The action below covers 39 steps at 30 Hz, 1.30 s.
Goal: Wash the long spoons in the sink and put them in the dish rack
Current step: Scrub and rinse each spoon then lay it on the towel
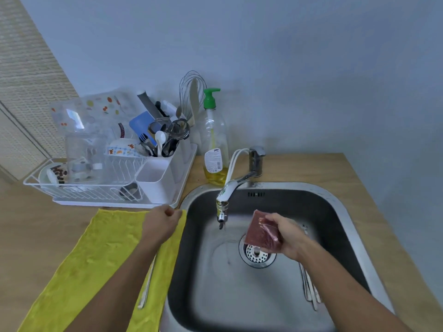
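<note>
Seemingly the washing is at its scrubbing stage, judged from the head view. The right hand (286,236) grips a reddish-brown sponge (262,232) over the drain (257,254) of the steel sink (340,207), just beside the faucet (224,200) spout, from which a thin stream seems to fall. The left hand (163,221) is loosely curled over the far edge of the yellow towel (96,255), fingertips pinched together; whether they hold anything I cannot tell.

A bundle of long spoons (309,287) lies on the sink floor at the right, partly hidden under the right forearm: slim, pale metal handles side by side, bowls out of sight. One more long spoon (146,287) lies on the towel, beside the left forearm.

Next, probably, the left hand must reach into the sink for a spoon and bring it to the sponge. The dish rack (79,190), with its crowded cutlery holder (157,178), waits near the dish soap bottle (214,149).
</note>
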Motion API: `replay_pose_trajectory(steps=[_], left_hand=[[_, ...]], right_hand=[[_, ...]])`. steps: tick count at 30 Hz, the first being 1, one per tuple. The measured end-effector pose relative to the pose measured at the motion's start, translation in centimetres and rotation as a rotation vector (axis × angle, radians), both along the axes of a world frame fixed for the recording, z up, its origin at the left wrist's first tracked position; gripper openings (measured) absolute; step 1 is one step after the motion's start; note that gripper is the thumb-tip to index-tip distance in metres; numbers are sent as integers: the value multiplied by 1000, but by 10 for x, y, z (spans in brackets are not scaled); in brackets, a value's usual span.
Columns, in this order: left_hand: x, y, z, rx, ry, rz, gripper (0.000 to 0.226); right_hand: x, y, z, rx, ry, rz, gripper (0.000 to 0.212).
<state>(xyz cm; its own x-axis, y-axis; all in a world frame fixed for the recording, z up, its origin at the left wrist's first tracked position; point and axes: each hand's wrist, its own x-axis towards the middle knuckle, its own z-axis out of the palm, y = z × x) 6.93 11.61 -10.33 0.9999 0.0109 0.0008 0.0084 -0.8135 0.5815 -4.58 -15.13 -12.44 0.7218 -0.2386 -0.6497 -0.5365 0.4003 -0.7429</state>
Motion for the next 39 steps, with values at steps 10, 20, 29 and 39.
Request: replay_pose_trajectory(steps=[10,20,29,39], left_hand=[[-55,-137,-47,-24,232,-365,24],[-103,-239,-108,147,434,-506,25],[-109,-259,-145,132,550,-351,33],[-104,-266,-143,81,605,-315,20]], right_hand=[[-33,-60,16,-295,1,10,18],[-61,-100,15,-357,37,-31,22],[-66,-105,13,-337,42,-30,19],[-68,-115,11,-350,29,-19,16]])
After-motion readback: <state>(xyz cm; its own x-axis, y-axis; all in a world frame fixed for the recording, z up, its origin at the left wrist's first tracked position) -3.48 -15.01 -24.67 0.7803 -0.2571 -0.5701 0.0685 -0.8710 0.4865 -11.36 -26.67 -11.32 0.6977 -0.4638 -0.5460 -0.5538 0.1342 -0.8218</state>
